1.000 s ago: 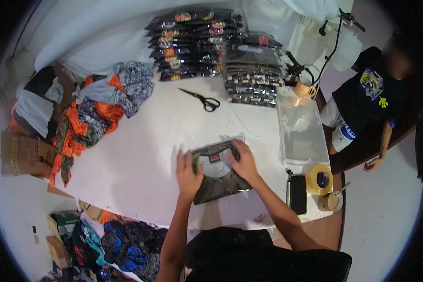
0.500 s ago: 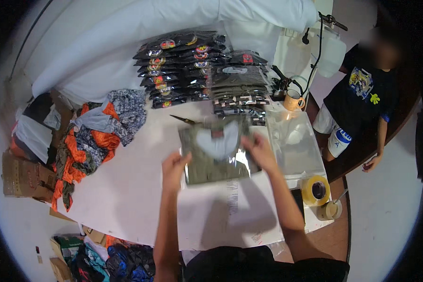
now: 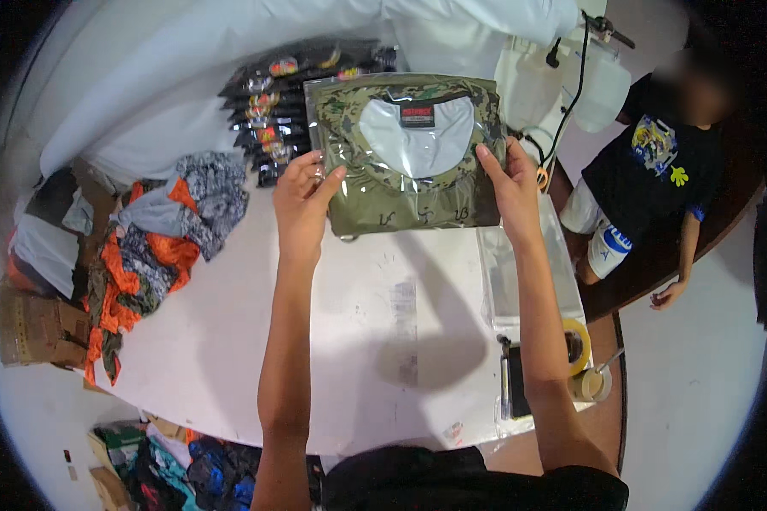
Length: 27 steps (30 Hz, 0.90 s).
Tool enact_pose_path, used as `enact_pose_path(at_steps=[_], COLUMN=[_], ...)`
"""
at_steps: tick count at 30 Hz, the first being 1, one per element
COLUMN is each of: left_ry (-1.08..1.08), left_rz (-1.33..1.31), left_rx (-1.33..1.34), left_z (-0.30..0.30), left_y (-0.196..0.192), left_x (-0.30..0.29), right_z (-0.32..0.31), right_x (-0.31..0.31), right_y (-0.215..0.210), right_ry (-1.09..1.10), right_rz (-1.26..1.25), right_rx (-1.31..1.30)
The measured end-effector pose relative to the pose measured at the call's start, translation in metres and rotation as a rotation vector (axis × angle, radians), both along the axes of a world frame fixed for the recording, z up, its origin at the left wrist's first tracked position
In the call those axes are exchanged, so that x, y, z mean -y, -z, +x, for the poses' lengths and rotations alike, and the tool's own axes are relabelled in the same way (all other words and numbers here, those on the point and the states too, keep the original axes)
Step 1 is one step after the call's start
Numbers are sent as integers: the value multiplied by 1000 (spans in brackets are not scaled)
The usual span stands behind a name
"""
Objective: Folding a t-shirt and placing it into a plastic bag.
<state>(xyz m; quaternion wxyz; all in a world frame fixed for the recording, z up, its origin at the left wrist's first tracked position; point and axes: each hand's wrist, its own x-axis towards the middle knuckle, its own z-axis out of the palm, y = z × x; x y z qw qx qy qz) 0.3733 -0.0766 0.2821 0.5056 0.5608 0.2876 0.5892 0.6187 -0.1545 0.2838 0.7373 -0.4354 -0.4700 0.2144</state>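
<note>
Between my two hands is a folded olive-green shirt [image 3: 400,200] in a clear plastic bag, its camouflage collar and pale inner neck facing me. My left hand [image 3: 302,192] grips the bag's left edge, thumb on the front. At the opposite edge, my right hand [image 3: 511,183] pinches it the same way. The bagged shirt is held up over the far part of the white table [image 3: 358,341] and covers part of the stacks behind it. Those stacks are black bagged garments [image 3: 268,111] with colourful emblems.
Orange, grey and camouflage cloth [image 3: 166,247] lies heaped at the table's left, near a cardboard box [image 3: 38,328]. Clear plastic bags [image 3: 507,289], a yellow tape roll [image 3: 578,345] and a cup [image 3: 595,383] line the right side. A person [image 3: 669,170] stands beyond that side.
Both hands have moved away from me and upward with the bagged shirt. It now hides the scissors and the right-hand stack, and its front shows sharply.
</note>
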Motion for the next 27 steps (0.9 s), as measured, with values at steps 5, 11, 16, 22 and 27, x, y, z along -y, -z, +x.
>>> enact_pose_path(at_steps=[5, 11, 16, 22, 27], left_ry=[-141, -393, -580, -366, -258], left_rz=[-175, -420, 166, 392, 373], left_rx=[-264, -749, -1070, -1365, -1364], left_z=[-63, -138, -110, -53, -49], left_y=[91, 216, 208, 233, 241], left_x=[89, 194, 213, 190, 189], right_z=[-43, -113, -114, -159, -155], right_x=[71, 137, 142, 133, 142], right_y=[101, 219, 212, 234, 244], right_ry=[27, -135, 295, 203, 203], right_rz=[-370, -921, -574, -462, -495], right_rx=[30, 300, 633, 1003, 1014])
